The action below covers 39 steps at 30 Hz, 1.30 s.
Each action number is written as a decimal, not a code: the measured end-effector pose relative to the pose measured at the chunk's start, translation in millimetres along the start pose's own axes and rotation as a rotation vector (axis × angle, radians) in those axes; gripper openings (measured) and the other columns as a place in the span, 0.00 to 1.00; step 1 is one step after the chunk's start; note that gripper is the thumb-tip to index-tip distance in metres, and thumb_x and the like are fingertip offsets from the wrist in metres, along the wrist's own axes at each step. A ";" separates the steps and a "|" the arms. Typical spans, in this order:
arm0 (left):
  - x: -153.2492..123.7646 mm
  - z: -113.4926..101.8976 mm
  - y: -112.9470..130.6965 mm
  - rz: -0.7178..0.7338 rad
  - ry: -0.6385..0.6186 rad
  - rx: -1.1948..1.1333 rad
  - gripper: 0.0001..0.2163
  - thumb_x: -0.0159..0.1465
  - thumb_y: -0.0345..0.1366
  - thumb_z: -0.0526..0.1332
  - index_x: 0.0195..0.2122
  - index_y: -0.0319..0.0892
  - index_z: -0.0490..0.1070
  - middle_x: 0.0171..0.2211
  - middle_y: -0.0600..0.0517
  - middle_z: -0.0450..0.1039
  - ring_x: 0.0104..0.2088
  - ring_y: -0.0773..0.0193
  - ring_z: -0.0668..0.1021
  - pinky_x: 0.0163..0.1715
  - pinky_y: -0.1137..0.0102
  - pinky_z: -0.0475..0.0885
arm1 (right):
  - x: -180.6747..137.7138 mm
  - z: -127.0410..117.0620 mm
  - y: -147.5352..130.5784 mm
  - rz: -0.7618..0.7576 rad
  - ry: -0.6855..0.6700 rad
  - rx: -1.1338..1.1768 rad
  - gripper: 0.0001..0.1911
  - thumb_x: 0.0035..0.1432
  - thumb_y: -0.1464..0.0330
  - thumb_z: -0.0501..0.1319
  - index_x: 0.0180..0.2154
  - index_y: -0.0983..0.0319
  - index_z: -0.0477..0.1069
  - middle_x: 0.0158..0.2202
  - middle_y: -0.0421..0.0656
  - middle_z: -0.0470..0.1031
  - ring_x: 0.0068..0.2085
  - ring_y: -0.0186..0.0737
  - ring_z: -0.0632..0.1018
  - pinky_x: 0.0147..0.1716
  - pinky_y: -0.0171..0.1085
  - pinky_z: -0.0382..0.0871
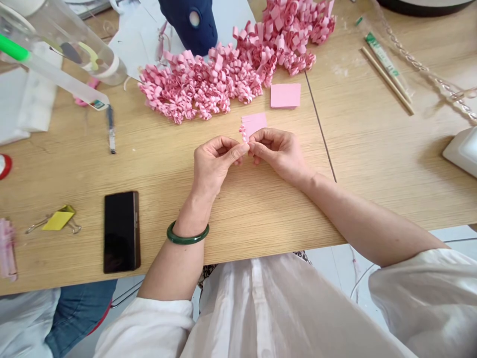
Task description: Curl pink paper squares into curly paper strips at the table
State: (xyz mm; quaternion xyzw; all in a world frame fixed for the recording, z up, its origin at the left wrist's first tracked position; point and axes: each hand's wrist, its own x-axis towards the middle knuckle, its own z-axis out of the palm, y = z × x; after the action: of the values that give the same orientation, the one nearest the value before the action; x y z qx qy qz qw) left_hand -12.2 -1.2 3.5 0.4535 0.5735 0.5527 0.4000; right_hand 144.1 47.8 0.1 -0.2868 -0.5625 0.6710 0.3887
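Pinched between the fingertips of both hands is a small pink curled paper strip [243, 132]. My left hand [216, 159], with a green bangle at the wrist, grips it from the left. My right hand [279, 151] meets it from the right, thumb and index finger closed. Just beyond the fingertips lies a pink paper piece [257, 121] with slits cut along one side; the right hand partly covers it. Farther back rests a stack of pink paper [285, 95]. A long heap of pink curled paper pieces [208, 79] stretches behind the hands.
A black phone [121, 232] and a yellow binder clip [59, 219] lie at left, near a pen [111, 128]. Behind the heap stands a dark blue cup [192, 25]. Wooden chopsticks [387, 80] and a braided clear cord [421, 67] are at right. A seam crosses the table.
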 end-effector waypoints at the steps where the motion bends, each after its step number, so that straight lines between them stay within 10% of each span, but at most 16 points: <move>1: 0.3 -0.5 -0.2 -0.015 -0.013 -0.014 0.15 0.53 0.47 0.75 0.25 0.42 0.75 0.21 0.56 0.73 0.22 0.72 0.73 0.25 0.74 0.71 | -0.1 0.0 0.0 -0.002 0.000 -0.002 0.18 0.56 0.55 0.72 0.33 0.63 0.71 0.29 0.38 0.73 0.26 0.27 0.71 0.26 0.30 0.72; 12: -2.5 0.0 6.7 -0.122 -0.022 -0.057 0.22 0.62 0.59 0.64 0.29 0.42 0.77 0.26 0.52 0.78 0.25 0.69 0.79 0.29 0.72 0.77 | 0.1 -1.1 -1.5 0.016 0.054 -0.044 0.18 0.59 0.56 0.69 0.31 0.62 0.69 0.27 0.38 0.71 0.26 0.29 0.71 0.26 0.31 0.71; 39: -8.5 5.0 0.8 0.169 0.064 0.147 0.05 0.60 0.36 0.71 0.33 0.41 0.82 0.31 0.52 0.84 0.31 0.67 0.84 0.35 0.74 0.79 | 1.6 0.7 5.4 -0.009 0.146 -0.131 0.09 0.61 0.68 0.66 0.30 0.63 0.70 0.28 0.39 0.74 0.26 0.27 0.71 0.22 0.27 0.67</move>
State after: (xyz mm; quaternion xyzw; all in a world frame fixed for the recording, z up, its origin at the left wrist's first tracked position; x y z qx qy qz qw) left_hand -5.0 -8.1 3.6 0.5105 0.5847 0.5552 0.2989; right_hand 141.6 48.5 -5.0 -0.3575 -0.5767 0.6082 0.4119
